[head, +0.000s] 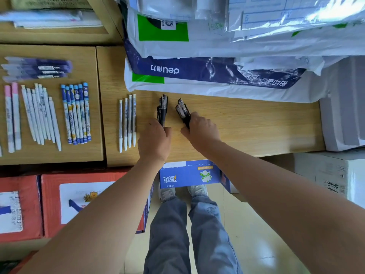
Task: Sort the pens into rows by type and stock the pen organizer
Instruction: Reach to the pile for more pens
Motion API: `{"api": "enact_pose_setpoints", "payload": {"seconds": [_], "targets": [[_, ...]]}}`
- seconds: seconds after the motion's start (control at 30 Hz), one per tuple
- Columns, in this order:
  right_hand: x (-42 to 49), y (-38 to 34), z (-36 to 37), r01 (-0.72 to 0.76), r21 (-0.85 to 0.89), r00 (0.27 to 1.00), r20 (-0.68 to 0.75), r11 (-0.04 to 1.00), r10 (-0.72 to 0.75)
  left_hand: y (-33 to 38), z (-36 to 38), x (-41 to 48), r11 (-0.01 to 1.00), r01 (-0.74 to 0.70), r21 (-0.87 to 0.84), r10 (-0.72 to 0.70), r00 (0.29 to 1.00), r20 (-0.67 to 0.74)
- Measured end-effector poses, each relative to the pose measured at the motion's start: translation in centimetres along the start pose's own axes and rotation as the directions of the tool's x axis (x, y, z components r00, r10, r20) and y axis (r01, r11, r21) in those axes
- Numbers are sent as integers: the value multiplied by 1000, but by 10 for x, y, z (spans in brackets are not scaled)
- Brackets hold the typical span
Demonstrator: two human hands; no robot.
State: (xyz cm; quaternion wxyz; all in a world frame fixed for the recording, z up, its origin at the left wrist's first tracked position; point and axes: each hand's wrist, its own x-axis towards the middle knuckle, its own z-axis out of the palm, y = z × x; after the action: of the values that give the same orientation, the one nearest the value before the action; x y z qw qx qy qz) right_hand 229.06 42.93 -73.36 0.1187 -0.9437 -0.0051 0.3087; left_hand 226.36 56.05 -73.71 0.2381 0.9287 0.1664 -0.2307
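While both hands are down on the desk (246, 123), each is curled round its own small bunch: my left hand (155, 139) holds the upright black pens (163, 106) and my right hand (201, 129) grips the tilted black pens (182, 110), just beside them. Both bunches sit right of the white pens (127, 123), which lie in a neat row. I judge these pens light and stiff, with smooth plastic barrels that will slide against each other, so I would hold them round the middle, squeeze them evenly, and keep the tips level as I set them down. Further left lie the blue patterned pens (77, 113), a fanned white group (40, 115), the pink pens (12, 115) and the purple pens (37, 68), the last blurred. My fingers hide the lower barrels, so I cannot count either bunch. No pen organizer shows anywhere, and the paper packs (197, 72) cover the back of the desk
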Motion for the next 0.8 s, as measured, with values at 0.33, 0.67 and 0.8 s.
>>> {"api": "enact_pose_setpoints", "payload": {"seconds": [0.33,0.67,0.8], "targets": [[-47,21,-50,-240,841,963,145,484,225,42,-30,-34,951,-110,-291,172,964,200],[-160,92,-155,-111,980,932,46,163,361,158,-66,-111,905,-251,-343,343,909,239],[-216,139,-181,-105,976,930,28,193,366,213,-69,-157,897,-334,-289,408,877,253]]}}
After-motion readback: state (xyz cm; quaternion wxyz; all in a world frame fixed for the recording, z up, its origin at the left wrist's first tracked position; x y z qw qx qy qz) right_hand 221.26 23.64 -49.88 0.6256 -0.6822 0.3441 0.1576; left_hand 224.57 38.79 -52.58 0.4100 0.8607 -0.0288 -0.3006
